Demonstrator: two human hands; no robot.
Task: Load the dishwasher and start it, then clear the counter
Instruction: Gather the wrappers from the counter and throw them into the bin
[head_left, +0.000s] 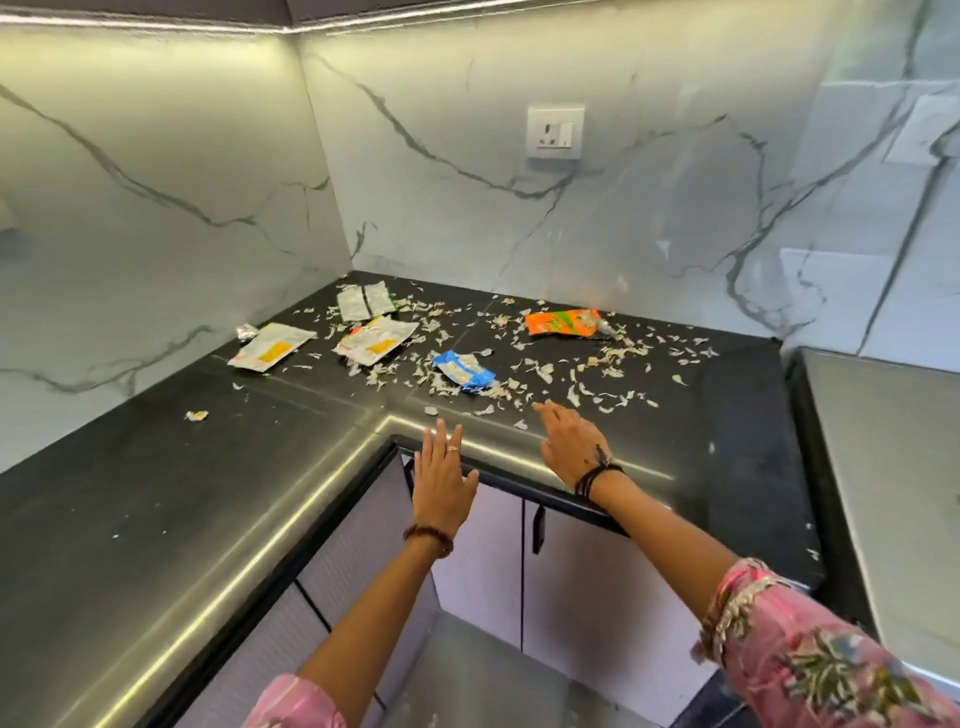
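A black L-shaped counter (156, 493) carries litter in its back corner. Several empty wrappers lie there: a blue one (464, 369), an orange one (563, 322), two white-and-yellow ones (271, 346) (375, 340) and a silver pair (365, 300). Pale peel scraps (602, 358) are scattered all around them. My left hand (441, 480) hovers flat over the counter's inner edge, fingers spread, holding nothing. My right hand (571, 441) reaches over the counter, fingertips close to the nearest scraps, also empty.
Marble-look walls close the corner, with a wall socket (555, 132) above the litter. A steel surface (883, 467) adjoins the counter on the right. Lilac cabinet doors with a black handle (538, 530) sit below the counter. One stray scrap (197, 415) lies to the left.
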